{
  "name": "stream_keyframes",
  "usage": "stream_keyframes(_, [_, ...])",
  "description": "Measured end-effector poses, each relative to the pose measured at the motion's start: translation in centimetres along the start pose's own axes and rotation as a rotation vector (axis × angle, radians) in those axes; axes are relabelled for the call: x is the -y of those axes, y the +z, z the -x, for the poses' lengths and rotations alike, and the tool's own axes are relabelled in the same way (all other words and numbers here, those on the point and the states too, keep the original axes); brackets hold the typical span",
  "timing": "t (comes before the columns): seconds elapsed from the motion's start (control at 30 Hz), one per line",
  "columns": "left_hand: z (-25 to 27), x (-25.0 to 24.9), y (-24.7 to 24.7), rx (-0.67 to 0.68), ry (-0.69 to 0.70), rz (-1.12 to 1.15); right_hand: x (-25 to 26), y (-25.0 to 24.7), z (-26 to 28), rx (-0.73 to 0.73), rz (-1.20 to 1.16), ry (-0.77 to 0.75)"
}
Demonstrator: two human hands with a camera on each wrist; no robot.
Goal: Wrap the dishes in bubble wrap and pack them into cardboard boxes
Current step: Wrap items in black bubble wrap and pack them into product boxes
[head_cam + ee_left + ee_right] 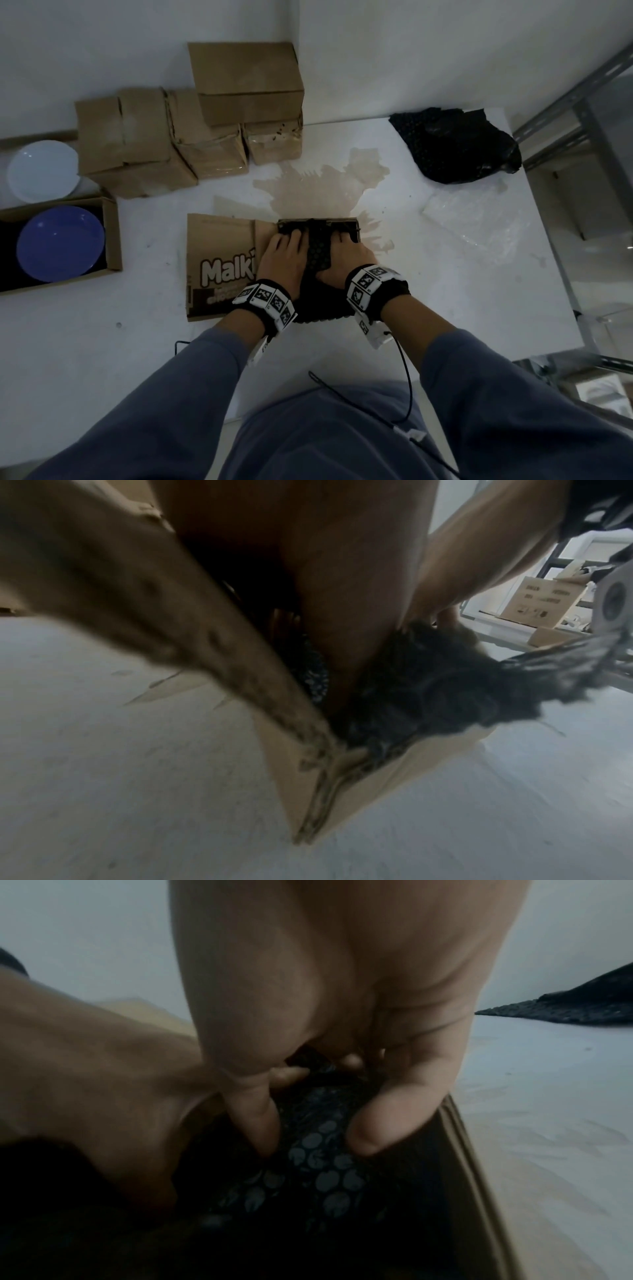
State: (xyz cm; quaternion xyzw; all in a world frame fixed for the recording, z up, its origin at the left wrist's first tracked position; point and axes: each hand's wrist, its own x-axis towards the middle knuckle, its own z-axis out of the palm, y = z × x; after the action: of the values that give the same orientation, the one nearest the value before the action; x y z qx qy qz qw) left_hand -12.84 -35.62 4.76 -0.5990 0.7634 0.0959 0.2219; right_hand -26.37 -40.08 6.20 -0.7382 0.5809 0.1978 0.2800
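A bundle wrapped in black bubble wrap (318,255) sits in the mouth of an open cardboard box (219,240) at the middle of the white table; the box's printed flap lies out to the left. My left hand (284,248) holds the bundle's left side and my right hand (349,253) its right side. In the right wrist view my thumb and fingers (373,1131) curl round the bubble wrap (322,1177) beside the box wall (462,1150). The left wrist view shows the dark wrap (411,691) between the box's flaps (171,615). What is wrapped is hidden.
A blue plate (60,243) lies in an open box (113,236) at the left, with a white plate (42,171) behind it. Several closed boxes (191,137) are stacked at the back. Black bubble wrap (455,147) and clear bubble wrap (469,216) lie at the right, near a metal rack (565,102).
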Motion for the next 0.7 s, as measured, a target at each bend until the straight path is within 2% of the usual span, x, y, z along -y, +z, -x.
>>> stream_keyframes(0.23, [-0.1,0.0,0.1,-0.026,-0.013,0.024,-0.2,-1.3,0.9,-0.201,0.04,-0.081])
stream_keyframes(0.4, [-0.2,-0.3,0.2,-0.042,-0.02,0.038,-0.2,-0.6,-0.3,-0.074,0.033,-0.039])
stream_keyframes(0.5, [-0.2,-0.4,0.5,-0.024,-0.047,0.033,0.1,0.0,-0.6,-0.051,0.026,-0.013])
stream_keyframes(0.7, [-0.5,-0.3,0.8,0.016,-0.017,0.011,0.2,-0.6,-1.4,-0.021,0.033,0.012])
